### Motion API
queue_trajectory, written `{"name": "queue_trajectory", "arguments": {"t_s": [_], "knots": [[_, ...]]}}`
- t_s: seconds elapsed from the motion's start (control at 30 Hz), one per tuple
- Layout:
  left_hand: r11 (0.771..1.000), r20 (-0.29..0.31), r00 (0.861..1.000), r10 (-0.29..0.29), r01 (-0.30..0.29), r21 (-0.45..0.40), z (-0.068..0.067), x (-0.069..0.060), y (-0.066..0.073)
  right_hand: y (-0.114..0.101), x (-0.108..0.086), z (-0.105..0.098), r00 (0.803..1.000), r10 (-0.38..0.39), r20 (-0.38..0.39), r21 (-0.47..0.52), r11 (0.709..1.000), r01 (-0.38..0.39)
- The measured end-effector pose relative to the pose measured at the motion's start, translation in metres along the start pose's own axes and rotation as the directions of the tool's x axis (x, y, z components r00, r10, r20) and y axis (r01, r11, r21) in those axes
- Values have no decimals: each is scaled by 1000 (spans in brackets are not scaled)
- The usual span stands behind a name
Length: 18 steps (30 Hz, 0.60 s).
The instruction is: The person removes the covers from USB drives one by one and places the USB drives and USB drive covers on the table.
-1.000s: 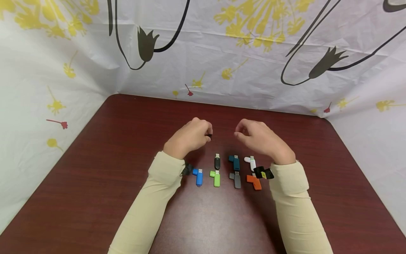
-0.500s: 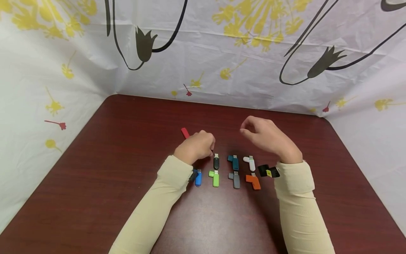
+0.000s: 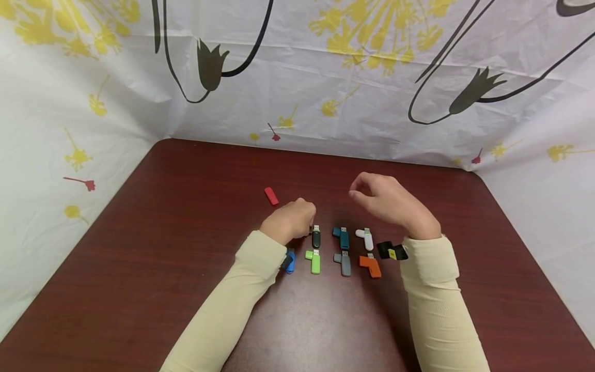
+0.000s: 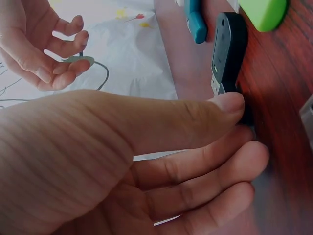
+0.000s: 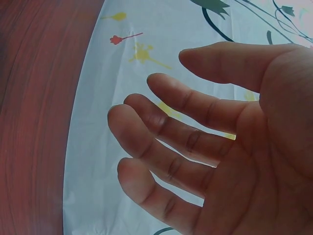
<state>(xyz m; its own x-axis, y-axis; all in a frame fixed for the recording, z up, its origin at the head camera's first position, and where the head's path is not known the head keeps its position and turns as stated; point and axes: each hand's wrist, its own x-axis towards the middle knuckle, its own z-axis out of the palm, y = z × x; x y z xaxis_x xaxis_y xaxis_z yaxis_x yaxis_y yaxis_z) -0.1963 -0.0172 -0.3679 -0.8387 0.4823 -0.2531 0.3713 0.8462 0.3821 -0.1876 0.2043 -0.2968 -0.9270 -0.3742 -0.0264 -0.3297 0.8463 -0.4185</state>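
Observation:
My left hand [image 3: 290, 219] is just left of the black USB flash drive [image 3: 316, 237], which lies with its metal plug pointing away from me. In the left wrist view, thumb and forefinger pinch a small black USB cap [image 4: 247, 116], mostly hidden by the fingertips, beside the drive's plug. My right hand [image 3: 383, 199] hovers beyond the white USB flash drive [image 3: 368, 241]. In the right wrist view its fingers are loosely bent and hold nothing.
Blue [image 3: 291, 262], green [image 3: 315, 262], grey [image 3: 345, 264], orange [image 3: 372, 266] and teal [image 3: 344, 238] USB flash drives lie in two rows with the others. A red flash drive or cap [image 3: 271, 196] lies farther back on the table [image 3: 116, 258]. A patterned sheet [image 3: 297, 77] hangs behind.
My left hand has moved toward me and slightly right, down beside the black flash drive with the black cap. The red piece has come into view behind it. The right hand has shifted slightly right.

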Motion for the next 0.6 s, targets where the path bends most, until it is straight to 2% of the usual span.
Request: {"name": "queue_trajectory", "arguments": {"t_s": [0.33,0.6], "knots": [[1000,-5,1000,17,-17,12,2,1,1,-1,-1,1,1000,-15,6,1,1000,15],[1000,2,1000,1,-1,-8,0,0,0,-1,-2,-1,1000,2,14,-1,1000,-2]]}}
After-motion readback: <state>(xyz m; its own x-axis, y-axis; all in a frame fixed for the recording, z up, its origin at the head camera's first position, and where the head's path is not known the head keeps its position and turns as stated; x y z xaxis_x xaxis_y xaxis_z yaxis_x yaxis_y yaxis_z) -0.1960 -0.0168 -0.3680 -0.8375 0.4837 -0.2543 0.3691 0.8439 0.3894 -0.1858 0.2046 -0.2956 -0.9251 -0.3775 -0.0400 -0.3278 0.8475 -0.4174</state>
